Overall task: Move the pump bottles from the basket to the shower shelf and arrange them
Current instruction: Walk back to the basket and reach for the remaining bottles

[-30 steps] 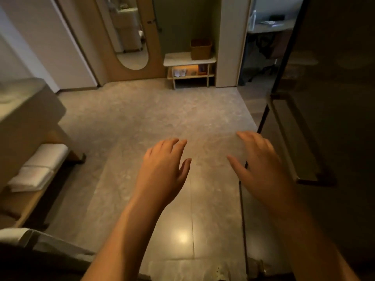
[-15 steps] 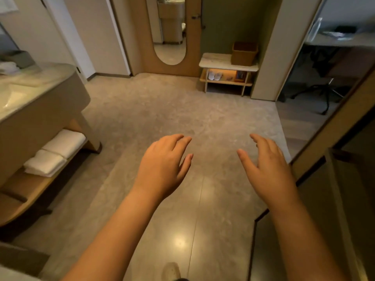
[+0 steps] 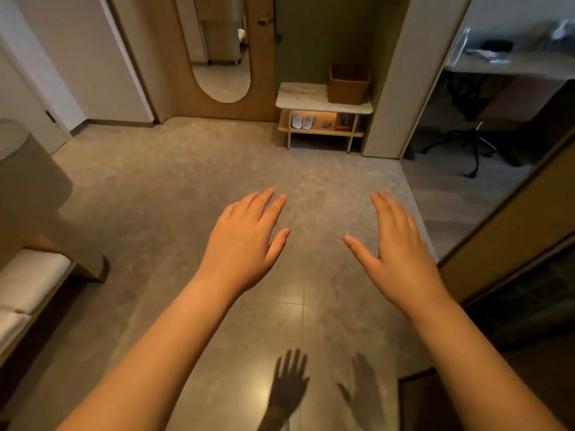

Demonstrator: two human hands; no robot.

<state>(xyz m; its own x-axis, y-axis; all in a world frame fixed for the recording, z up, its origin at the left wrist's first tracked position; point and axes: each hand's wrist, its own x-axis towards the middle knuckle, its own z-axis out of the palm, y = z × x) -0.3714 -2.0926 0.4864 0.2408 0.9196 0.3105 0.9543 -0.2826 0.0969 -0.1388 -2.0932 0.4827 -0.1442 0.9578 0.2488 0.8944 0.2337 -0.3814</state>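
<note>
Towels [image 3: 28, 281]: folded, white, on a low shelf far left of the table and nearer the camera.
Mirror [image 3: 222, 57]: oval, set in a wooden door just left of the table.
Left hand [image 3: 245, 244]: over the floor [image 3: 174, 188], well in front of the table, palm down, fingers straight, empty.
Table [image 3: 305, 96]: small, pale top, at the far wall.
Basket [image 3: 349, 84]: brown, upright on the table's right end; its inside cannot be seen.
Slippers [image 3: 302, 121]: white pair on the table's lower shelf.
Right hand [image 3: 398, 250]: in front of the table's right side, palm down, fingers straight, thumb spread, empty.
</note>
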